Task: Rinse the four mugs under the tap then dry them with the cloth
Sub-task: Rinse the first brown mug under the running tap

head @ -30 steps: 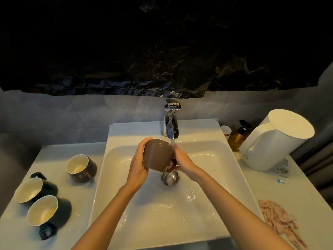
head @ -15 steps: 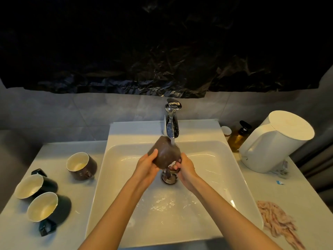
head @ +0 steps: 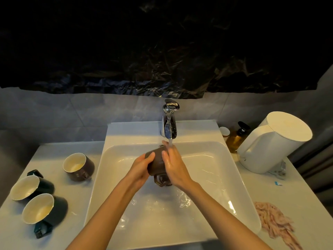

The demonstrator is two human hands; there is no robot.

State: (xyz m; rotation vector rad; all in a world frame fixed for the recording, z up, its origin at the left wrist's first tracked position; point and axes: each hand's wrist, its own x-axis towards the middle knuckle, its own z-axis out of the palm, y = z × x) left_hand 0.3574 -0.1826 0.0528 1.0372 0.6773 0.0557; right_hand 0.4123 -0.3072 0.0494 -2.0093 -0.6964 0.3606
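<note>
Step in hand: rinsing; drying is not yet begun.
Held mug (head: 155, 164): over the sink (head: 239, 179), just below the tap (head: 170, 123). It lies on its side with the handle (head: 161, 179) turned down toward the person, so its outer wall meets the water.
Stream (head: 170, 143): running; it lands on the right fingers and the mug's upper side.
Left hand (head: 142, 168): clasps the mug's side, thumb over and fingers curled under. Judged the carrying hand, keeping the mug steady.
Right hand (head: 173, 165): laid flat on the opposite wall, fingers straight toward the tap, pressing rather than clasping. Judged to be rubbing the wet surface.
Waiting mugs: brown mug (head: 79, 166), dark mug (head: 32, 186) and second dark mug (head: 45, 210) lie tipped on the left counter (head: 54, 150), mouths showing, apart from the sink. Whether any is rinsed cannot be told.
Cloth (head: 275, 222): crumpled on the right counter beside the sink, untouched; judged placed within the right hand's reach.
Kettle (head: 273, 143): stands behind the cloth.
Risk: wet glaze and a one-handed clasp; a slip into the sink is possible.
</note>
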